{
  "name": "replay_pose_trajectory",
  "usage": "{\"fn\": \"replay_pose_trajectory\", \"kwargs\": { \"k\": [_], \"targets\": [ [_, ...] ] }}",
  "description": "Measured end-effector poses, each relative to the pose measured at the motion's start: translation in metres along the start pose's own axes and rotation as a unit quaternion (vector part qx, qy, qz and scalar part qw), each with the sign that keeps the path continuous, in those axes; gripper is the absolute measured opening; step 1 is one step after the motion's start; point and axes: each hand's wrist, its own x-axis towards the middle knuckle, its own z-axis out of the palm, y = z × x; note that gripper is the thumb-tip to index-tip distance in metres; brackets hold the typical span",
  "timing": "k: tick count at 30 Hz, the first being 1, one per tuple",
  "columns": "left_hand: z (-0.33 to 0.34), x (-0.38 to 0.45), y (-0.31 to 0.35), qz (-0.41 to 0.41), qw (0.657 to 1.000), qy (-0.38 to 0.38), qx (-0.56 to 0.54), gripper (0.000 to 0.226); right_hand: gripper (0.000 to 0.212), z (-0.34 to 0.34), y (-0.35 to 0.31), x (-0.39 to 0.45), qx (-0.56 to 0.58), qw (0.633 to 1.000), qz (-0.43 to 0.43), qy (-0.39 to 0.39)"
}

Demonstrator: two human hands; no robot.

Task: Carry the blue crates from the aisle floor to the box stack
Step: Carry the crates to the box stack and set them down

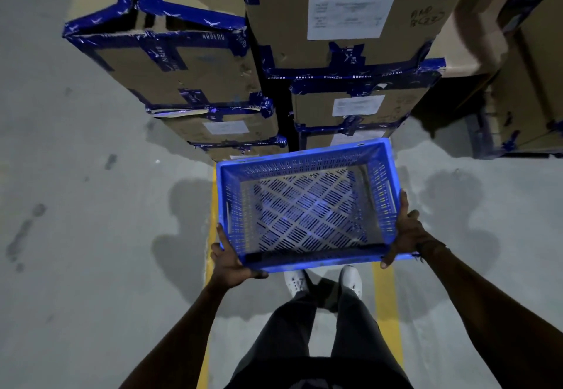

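Blue crate, empty, slotted walls and lattice floor, gripped by fingers of both hands.

The blue tape on the cardboard boxes carries a repeated white brand word, upside down and not clearly legible. White paper labels blur out; black handwriting stays unreadable.

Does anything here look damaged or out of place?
Yes. The top cardboard box of the left stack looks battered: its lid corner gapes open and its blue tape is wrinkled. The blue crate looks intact and empty.
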Motion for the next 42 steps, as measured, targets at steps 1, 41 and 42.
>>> {"fn": "replay_pose_trajectory", "kwargs": {
  "k": [1,41,42],
  "targets": [
    [-0.002,0.001,-0.002,0.001,1.000,0.002,0.000,0.192,0.192,0.004,0.001,0.001,0.002,1.000,0.002,-0.002],
    [-0.009,0.015,-0.015,0.058,0.995,0.071,0.031,0.189,0.189,0.030,0.002,0.007,0.023,0.998,-0.017,0.050],
    [-0.009,0.015,-0.014,0.068,0.994,0.078,0.034,0.188,0.189,0.029,0.001,0.009,0.027,0.998,-0.020,0.051]
  ]
}}
